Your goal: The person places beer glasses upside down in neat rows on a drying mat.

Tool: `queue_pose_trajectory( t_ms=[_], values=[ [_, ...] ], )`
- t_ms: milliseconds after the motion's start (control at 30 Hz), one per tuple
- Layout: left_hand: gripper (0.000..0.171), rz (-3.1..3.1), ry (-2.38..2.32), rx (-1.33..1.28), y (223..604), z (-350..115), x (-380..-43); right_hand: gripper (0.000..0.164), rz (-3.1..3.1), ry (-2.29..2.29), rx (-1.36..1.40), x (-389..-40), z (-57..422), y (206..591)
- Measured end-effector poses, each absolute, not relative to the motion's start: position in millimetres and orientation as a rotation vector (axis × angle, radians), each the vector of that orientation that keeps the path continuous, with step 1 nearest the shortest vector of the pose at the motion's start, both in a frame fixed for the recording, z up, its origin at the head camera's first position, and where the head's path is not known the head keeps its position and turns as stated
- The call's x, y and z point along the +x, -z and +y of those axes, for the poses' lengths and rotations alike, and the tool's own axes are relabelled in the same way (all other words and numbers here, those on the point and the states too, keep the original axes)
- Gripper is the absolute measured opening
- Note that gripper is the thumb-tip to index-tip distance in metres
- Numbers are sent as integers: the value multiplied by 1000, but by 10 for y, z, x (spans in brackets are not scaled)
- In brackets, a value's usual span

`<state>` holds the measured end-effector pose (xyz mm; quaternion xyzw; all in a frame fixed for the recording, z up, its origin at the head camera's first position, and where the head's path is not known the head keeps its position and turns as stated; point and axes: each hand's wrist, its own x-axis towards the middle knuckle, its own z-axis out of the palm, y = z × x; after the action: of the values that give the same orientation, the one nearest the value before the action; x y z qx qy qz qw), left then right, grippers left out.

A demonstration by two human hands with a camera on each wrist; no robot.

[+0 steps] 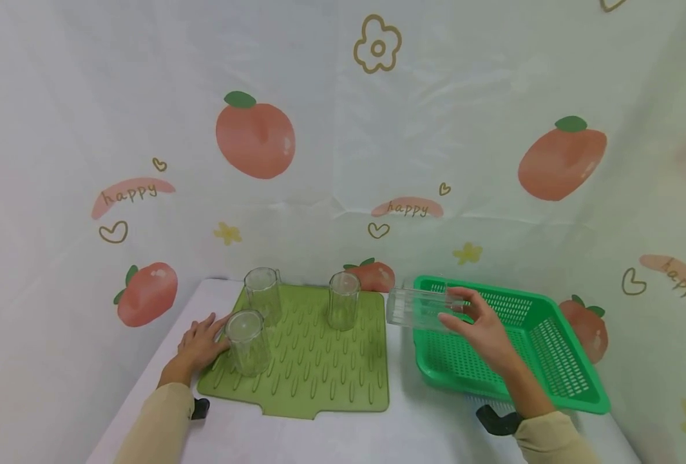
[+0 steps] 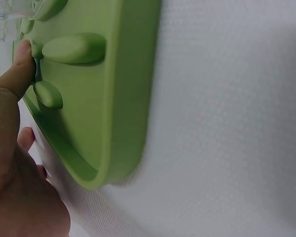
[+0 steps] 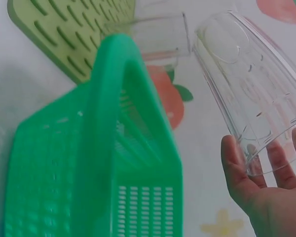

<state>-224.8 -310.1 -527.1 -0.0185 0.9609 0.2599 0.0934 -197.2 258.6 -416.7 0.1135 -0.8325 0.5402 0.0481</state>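
My right hand point(image 1: 484, 328) holds a clear drinking glass point(image 1: 415, 308) near one end, fingers and thumb around it. The glass lies almost sideways in the air over the left side of the green basket point(image 1: 574, 403), its base pointing left. In the right wrist view the fingers show at the near end of the glass point(image 3: 246, 74). My left hand point(image 1: 200, 345) rests at the left edge of the green draining mat point(image 1: 319, 386); in the left wrist view its thumb point(image 2: 22, 66) lies on the ribbed surface. Beside it on the mat stands a glass point(image 1: 248, 345).
Two more glasses stand on the mat, one at the back left point(image 1: 263, 296) and one at the back right point(image 1: 344, 303). A white cloth point(image 1: 412, 425) covers the table. Behind it hangs a white curtain point(image 1: 319, 142) printed with fruit and flowers.
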Motion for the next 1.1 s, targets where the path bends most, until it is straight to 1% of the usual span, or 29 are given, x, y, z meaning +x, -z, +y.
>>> queue_pose_trajectory(
  t_ms=[300, 733, 1100],
  values=[
    [66, 2848, -775, -66, 5267, -3081, -2266, 56, -2478, -1765, 309, -1968, 2376, 4244],
    [66, 2860, -808, -93, 5314, -3074, -2264, 58, -2401, -1909, 346, -2004, 2032, 4361],
    [65, 2884, -760, -88, 5341, -3138, -2288, 56, -2351, -2049, 354, -2010, 1734, 4490]
  ],
)
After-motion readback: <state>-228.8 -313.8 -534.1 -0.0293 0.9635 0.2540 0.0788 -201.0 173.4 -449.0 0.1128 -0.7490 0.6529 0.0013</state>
